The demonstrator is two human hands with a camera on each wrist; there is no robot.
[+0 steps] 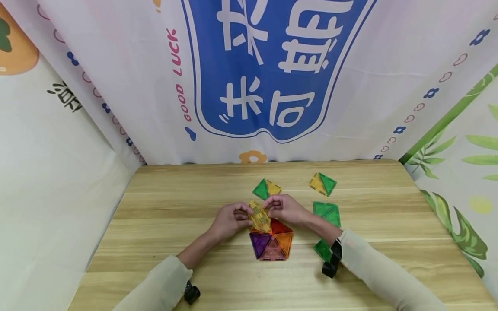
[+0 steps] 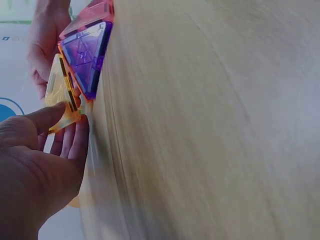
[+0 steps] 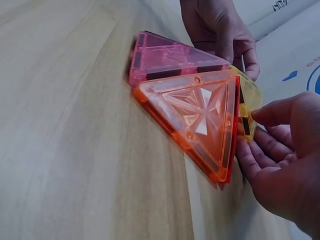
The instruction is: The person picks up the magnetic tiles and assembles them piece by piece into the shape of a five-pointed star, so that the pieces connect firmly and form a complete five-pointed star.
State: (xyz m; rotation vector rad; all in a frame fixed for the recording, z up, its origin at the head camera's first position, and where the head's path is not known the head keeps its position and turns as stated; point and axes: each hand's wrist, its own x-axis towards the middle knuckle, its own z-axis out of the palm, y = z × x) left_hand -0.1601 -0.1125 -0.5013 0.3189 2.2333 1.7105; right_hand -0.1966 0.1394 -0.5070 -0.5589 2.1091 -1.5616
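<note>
A translucent yellow magnetic tile piece (image 1: 260, 217) is tilted above the others, pinched at its left side by my left hand (image 1: 231, 221) and at its right side by my right hand (image 1: 288, 210). In the left wrist view the left thumb presses the face of the yellow piece (image 2: 61, 95), fingers behind it. The right thumb and fingers pinch its edge (image 3: 246, 107) in the right wrist view. Beneath stands a joined cluster of triangular tiles: purple (image 1: 260, 244), pink (image 1: 273, 250), orange (image 1: 285, 242) and red (image 1: 279, 226). The yellow piece hides the cluster's far left part.
Behind the hands lies a green-and-yellow tile pair (image 1: 261, 189), with a second such pair (image 1: 323, 184) farther right. Green tiles (image 1: 327, 212) lie right of the cluster, and another green tile (image 1: 322, 250) is partly under the right forearm. A printed curtain (image 1: 155, 129) backs the wooden table (image 1: 155, 207).
</note>
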